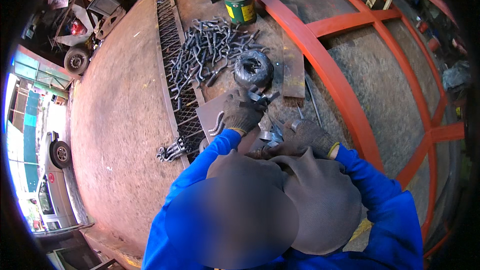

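My left hand (243, 111), in a dark work glove, is closed around a short dark metal rod (272, 96) with a shiny silvery band beside the fingers. To its right, my gloved right hand (309, 135) is closed, and a thin pointed tip (300, 112) sticks up by its fingers; I cannot make out what it belongs to. Between the hands lies a curled shiny silvery strip (272, 136). Just beyond my left hand sits a ring-shaped bundle (253, 69) wrapped in dark plastic. A pile of bent dark metal rods (210, 52) spreads to its left.
A green and yellow can (240, 5) stands behind the pile. A metal grate (175, 45) runs along the floor at left, with several bent rods (172, 150) near its close end. A red steel frame (330, 80) curves along the right. A vehicle (52, 190) is at far left.
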Action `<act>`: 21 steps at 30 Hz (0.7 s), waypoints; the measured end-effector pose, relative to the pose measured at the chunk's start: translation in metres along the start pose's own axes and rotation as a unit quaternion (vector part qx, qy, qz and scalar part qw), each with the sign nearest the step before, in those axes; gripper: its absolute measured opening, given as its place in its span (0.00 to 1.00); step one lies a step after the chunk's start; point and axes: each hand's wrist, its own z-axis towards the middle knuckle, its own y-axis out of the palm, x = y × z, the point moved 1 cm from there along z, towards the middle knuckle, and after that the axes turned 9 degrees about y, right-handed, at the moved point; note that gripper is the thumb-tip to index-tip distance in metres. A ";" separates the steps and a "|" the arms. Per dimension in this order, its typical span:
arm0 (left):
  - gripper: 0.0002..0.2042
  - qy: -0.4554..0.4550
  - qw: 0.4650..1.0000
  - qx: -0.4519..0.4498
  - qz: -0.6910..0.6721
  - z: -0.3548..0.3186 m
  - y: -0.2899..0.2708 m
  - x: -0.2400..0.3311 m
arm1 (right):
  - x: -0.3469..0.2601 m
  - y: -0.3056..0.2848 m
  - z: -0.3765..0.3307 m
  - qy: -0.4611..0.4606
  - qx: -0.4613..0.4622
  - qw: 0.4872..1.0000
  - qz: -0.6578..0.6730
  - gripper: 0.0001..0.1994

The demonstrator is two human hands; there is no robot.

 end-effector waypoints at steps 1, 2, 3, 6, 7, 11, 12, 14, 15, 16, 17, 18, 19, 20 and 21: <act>0.29 0.004 1.000 0.007 -0.001 -0.003 0.002 -0.004 | -0.011 -0.006 -0.002 -0.001 -0.007 1.000 -0.011 0.23; 0.29 0.005 1.000 0.007 -0.001 -0.007 0.002 -0.008 | -0.023 -0.011 -0.006 -0.001 -0.018 1.000 -0.022 0.22; 0.29 0.006 1.000 0.007 -0.001 -0.011 0.002 -0.012 | -0.037 -0.019 -0.006 0.009 -0.044 0.998 -0.034 0.21; 0.31 0.010 1.000 -0.025 -0.010 -0.009 -0.006 -0.004 | -0.070 -0.058 -0.014 0.022 -0.091 0.993 -0.075 0.19; 0.33 0.010 0.999 -0.044 -0.010 -0.009 -0.009 -0.001 | -0.075 -0.063 -0.016 0.022 -0.104 0.991 -0.084 0.19; 0.31 0.042 0.998 0.029 -0.036 -0.009 -0.003 -0.002 | -0.085 -0.076 -0.016 -0.022 -0.066 0.994 -0.078 0.16; 0.31 0.037 0.998 0.018 -0.045 -0.010 -0.006 -0.006 | -0.096 -0.084 -0.017 -0.046 -0.071 0.993 -0.079 0.16; 0.30 0.034 0.998 0.011 -0.049 -0.012 -0.008 -0.012 | -0.108 -0.091 -0.016 -0.105 -0.063 0.988 -0.098 0.15; 0.30 0.037 0.998 0.014 -0.044 -0.013 -0.005 -0.014 | -0.110 -0.092 -0.017 -0.140 -0.050 0.982 -0.114 0.15; 0.30 0.040 0.998 0.017 -0.038 -0.014 -0.001 -0.015 | -0.114 -0.094 -0.018 -0.187 -0.050 0.964 -0.180 0.15; 0.30 0.028 0.998 -0.003 -0.049 -0.011 -0.004 -0.010 | -0.119 -0.098 -0.022 -0.233 -0.040 0.942 -0.239 0.14; 0.34 0.035 0.999 -0.001 -0.035 -0.013 -0.004 -0.010 | -0.125 -0.101 -0.023 -0.191 -0.075 0.943 -0.263 0.13; 0.39 0.042 0.999 0.001 -0.021 -0.015 -0.003 -0.011 | -0.132 -0.103 -0.024 -0.149 -0.109 0.940 -0.286 0.13; 0.43 0.052 0.999 0.003 -0.008 -0.016 -0.003 -0.010 | -0.133 -0.101 -0.025 -0.146 -0.120 0.930 -0.316 0.13; 0.45 0.067 0.998 0.007 -0.008 -0.015 0.000 -0.015 | -0.134 -0.103 -0.024 -0.147 -0.131 0.916 -0.350 0.12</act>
